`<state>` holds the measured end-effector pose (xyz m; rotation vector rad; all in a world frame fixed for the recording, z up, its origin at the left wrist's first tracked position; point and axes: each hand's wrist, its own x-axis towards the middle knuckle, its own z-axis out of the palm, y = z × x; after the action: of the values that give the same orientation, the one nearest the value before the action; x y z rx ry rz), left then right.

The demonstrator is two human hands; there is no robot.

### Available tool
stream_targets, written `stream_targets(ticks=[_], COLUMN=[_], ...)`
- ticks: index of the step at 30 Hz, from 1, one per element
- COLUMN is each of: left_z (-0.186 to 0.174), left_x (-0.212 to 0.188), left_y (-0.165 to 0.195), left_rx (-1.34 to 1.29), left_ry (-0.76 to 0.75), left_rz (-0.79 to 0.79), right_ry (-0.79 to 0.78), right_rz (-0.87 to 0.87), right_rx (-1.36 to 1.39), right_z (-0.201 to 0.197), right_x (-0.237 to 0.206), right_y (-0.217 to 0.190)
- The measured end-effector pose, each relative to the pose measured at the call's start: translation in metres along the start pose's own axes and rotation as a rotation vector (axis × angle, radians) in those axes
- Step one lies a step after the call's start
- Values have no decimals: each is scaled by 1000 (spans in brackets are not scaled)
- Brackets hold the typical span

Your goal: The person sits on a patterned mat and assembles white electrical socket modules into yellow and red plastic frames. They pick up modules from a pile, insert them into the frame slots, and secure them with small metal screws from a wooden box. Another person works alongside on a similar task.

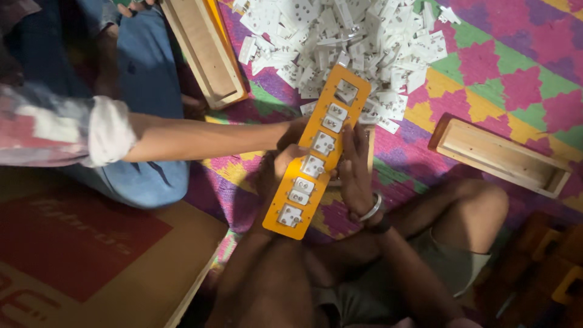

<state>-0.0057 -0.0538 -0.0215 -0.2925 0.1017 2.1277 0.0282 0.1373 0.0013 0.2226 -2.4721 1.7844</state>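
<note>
now both hands, left hand (280, 172) and right hand (355, 173), grip orange socket frame (316, 152)

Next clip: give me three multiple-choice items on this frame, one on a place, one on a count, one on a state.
1. Where is the pile of white parts?
A. Beyond the orange frame's far end
B. Inside the wooden tray at right
C. On the cardboard box

2. How many white parts sit in the orange frame?
A. Two
B. Six
C. Twelve

3. What state is the frame's top slot in?
A. Filled
B. Broken off
C. Empty

Answers:
1. A, the pile lies on the mat past the frame's far end.
2. B, six parts fill the lower slots.
3. C, the pile shows through it.

The left hand and right hand hold the frame by its sides.
</note>
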Motion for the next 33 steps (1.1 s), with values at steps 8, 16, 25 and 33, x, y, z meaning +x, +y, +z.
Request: stream_targets(ticks=[8, 16, 25, 33], left_z=[1, -2, -6, -25], left_x=[2, 2, 2, -1], left_y=[-12, -11, -10, -10], left_rx=[52, 99, 131, 142], left_ry=[131, 181, 186, 205], left_rz=[137, 144, 131, 102], right_ry=[8, -74, -130, -53], right_rz=[33, 10, -104, 149], right_rx=[144, 128, 139, 364], right_z=[-18, -23, -24, -28], right_x=[-2, -2, 7, -16], right_y=[-27, -26, -35, -30])
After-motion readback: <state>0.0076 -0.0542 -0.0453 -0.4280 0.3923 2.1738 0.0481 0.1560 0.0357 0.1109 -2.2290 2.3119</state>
